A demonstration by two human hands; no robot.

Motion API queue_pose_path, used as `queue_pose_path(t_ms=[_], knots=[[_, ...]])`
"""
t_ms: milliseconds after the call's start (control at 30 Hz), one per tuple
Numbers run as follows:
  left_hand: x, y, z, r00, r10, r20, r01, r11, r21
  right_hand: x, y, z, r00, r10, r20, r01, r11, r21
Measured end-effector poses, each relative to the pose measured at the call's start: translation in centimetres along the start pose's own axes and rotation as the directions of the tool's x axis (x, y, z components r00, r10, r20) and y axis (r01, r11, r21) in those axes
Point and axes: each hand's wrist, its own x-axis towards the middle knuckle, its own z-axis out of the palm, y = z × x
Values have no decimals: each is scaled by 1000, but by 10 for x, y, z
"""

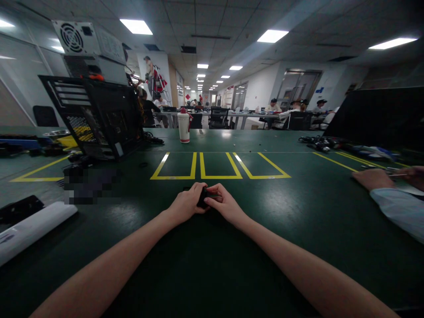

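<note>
"Where's the small black part?"
"Gripped in the left hand, by the right hand's curled fingers; their hold, one cannot tell."
"The left should brace; the right, work gently."

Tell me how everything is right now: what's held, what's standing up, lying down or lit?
Small black object, held, mostly hidden
Bare left hand, closed on that object
Bare right hand, touching it, grip unclear
White cup with red top, upright
Black metal computer case, loaded on top
Grey metal box with round fan grille, stacked above the case
Long white roll, lying down
White rectangular ceiling lights, lit
</note>
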Motion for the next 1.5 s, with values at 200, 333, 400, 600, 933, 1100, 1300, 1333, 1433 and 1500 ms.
queue_pose_path(t_ms=[200, 333, 400, 600, 933, 1100, 1300, 1333, 1433, 1500], knots=[[-1, -1, 1, 1000, 4, -14, -4, 1000, 6, 0, -3, -3, 997, 17, 69, -16, 1000, -15], [-1, -3, 2, 1000, -1, -4, 1, 1000, 8, -4, -4, -2, 995, -29, 100, 24, 998, 49], [0, -2, 1, 1000, -2, 1, 2, 1000, 6, -4, -4, -1, 994, -9, 107, 2, 997, 71], [0, 1, -1, 1000, -3, 0, 3, 1000, -8, 0, -2, -1, 1000, 0, 13, 0, 1000, -23], [0, 0, -2, 1000, -18, 24, 18, 1000, -3, -2, 2, -4, 995, -44, 88, 40, 998, 44], [1, -1, 1, 1000, 5, -10, -5, 1000, -18, 0, 2, -1, 999, -46, 27, 46, 999, 13], [-1, 0, 0, 1000, 1, -3, -1, 1000, -14, 1, 2, -3, 999, 24, 23, -24, 1000, -1], [-1, 0, -1, 1000, -6, 3, 6, 1000, -11, 1, 2, -3, 999, 19, 37, -19, 1000, 4], [-1, -1, -2, 1000, -8, 15, 8, 1000, -9, -1, 0, -3, 997, -30, 66, 29, 999, 20], [0, -1, -2, 1000, -3, 19, 3, 1000, -14, -3, -1, -2, 997, -37, 74, 35, 999, 33]])
